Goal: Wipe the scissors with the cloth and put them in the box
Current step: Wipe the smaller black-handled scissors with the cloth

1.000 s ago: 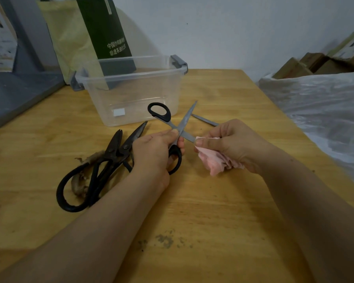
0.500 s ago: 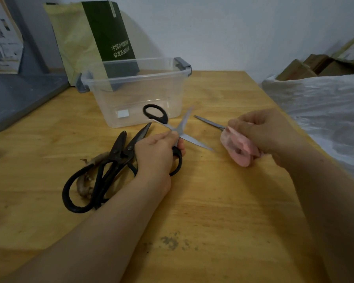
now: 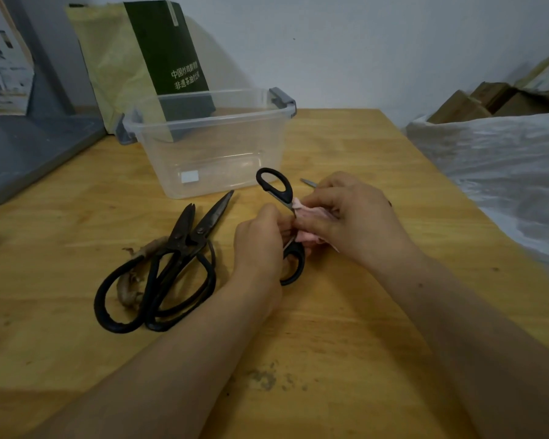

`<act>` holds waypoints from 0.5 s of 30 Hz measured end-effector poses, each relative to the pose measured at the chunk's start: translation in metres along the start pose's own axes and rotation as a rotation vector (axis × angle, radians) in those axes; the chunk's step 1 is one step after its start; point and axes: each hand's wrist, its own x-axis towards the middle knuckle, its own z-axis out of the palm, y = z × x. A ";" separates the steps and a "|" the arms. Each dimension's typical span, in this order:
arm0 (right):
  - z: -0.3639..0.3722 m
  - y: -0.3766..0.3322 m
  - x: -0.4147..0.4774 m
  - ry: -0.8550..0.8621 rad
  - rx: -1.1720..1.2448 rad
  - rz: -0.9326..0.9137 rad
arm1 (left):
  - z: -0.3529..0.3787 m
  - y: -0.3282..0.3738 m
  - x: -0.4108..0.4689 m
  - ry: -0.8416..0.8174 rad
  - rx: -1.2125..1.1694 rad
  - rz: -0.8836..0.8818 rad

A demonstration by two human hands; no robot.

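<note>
While the right hand (image 3: 355, 217) pinches the crumpled pink cloth (image 3: 308, 213), it hides most of the blades of the black-handled steel scissors (image 3: 274, 188). Left hand (image 3: 260, 239) grips the lower handle, near the clear plastic box (image 3: 210, 147).

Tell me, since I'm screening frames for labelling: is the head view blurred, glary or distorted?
Head view: dim, even light, no harsh glare, only faint sheen on the clear box; the grey panel at left leans from the wide lens; the right hand and the cloth look slightly soft.
</note>
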 end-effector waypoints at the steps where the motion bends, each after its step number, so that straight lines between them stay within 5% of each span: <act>1: 0.000 -0.001 0.000 -0.008 -0.019 -0.023 | 0.000 0.000 0.001 0.005 -0.012 -0.014; 15: -0.017 0.007 0.002 -0.281 0.089 -0.204 | 0.002 0.004 0.001 0.036 0.088 -0.042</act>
